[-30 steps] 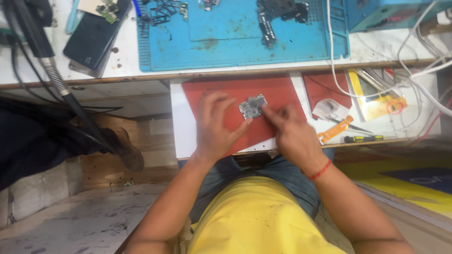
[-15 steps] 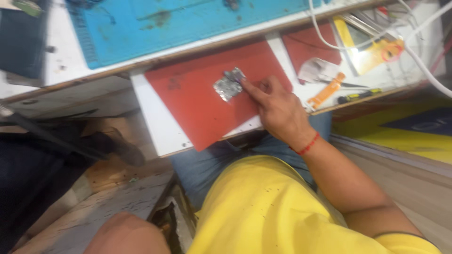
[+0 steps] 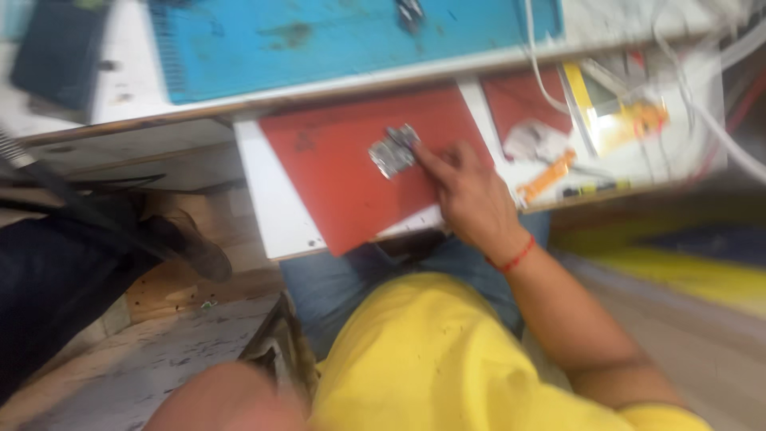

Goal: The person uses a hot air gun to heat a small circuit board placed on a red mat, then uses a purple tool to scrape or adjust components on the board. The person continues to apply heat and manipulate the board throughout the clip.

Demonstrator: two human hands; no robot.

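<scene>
We take the red mat (image 3: 335, 187) on the pull-out shelf as our landmark. The small grey metal part (image 3: 393, 150) lies on the mat's far half, toward its right side, with its long axis running slantwise, from lower left up to upper right. Our right hand (image 3: 467, 195) rests on the mat's right edge, just to the right of the part and a little nearer to us. Its fingers (image 3: 427, 160) stretch out close together, and the fingertips touch the part's right-hand edge; the picture is too blurred for us to tell whether they pinch it or only press on it. So the part lies up and to the left of the fingers, and this hand is the only one near it. Our left hand does not show by the mat; only a blurred elbow or forearm (image 3: 223, 399) shows low in the view, well away from the mat.

Against the frame a second ago, our left hand has left the mat. The right hand stays at the part, which keeps its place on the mat.
</scene>
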